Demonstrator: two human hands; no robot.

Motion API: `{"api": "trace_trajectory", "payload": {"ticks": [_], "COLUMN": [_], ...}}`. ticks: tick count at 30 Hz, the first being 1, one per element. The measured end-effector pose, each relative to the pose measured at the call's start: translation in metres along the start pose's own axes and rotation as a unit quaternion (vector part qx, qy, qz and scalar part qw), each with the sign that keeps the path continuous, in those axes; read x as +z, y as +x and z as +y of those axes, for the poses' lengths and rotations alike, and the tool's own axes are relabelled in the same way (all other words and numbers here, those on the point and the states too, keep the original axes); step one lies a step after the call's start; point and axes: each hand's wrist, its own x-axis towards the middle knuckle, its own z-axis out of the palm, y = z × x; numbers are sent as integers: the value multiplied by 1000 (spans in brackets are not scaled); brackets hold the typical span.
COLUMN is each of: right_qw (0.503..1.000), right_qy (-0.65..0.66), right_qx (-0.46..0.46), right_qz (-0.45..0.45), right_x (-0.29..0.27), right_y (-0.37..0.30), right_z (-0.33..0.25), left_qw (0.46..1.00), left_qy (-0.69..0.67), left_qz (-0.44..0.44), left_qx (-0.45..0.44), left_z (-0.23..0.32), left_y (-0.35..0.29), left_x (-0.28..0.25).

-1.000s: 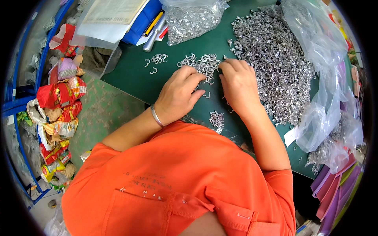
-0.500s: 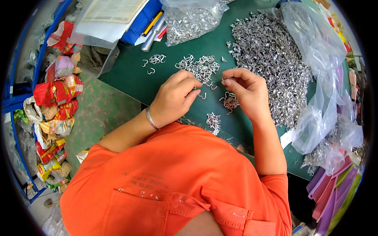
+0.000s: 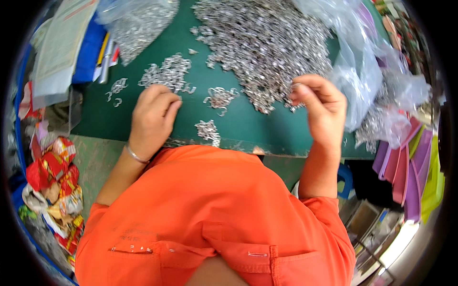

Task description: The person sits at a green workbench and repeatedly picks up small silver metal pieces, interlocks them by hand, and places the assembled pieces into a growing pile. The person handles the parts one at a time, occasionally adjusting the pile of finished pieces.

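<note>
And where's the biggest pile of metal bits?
In the head view, the biggest pile is top middle on the green table, left of the crumpled clear bag, its near-right edge by the right hand.

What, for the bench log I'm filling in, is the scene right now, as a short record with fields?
Surface: green table
Left hand: fingers curled, at the near side of the hook pile; grip hidden
Right hand: thumb and forefinger close together, by the near right edge of the large metal pile; any held piece too blurred to tell
Between the hands: dark heap; nearer the table's edge, pale heap
Far left: bag of metal pieces
</note>
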Motion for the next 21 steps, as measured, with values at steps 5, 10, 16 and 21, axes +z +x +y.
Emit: {"api": "trace_trajectory", "payload": {"ticks": [5,10,16,21], "right_qw": [976,900,871,886], "right_qy": [-151,-249,-231,-306], "right_qx": [72,146,179,93], "right_qz": [136,327,394,337], "right_x": [-86,-159,-179,-146], "right_y": [-61,-128,-160,-125], "right_z": [-9,14,61,101], "left_qw": [997,992,929,907], "left_qy": [-40,-90,-298,-351], "left_qz": [24,41,50,19], "left_qx": [-55,-77,-214,-232], "left_z": [3,-14,-16,4], "left_y": [0,-11,-14,-14], "left_x": [-2,-3,0,0]}}
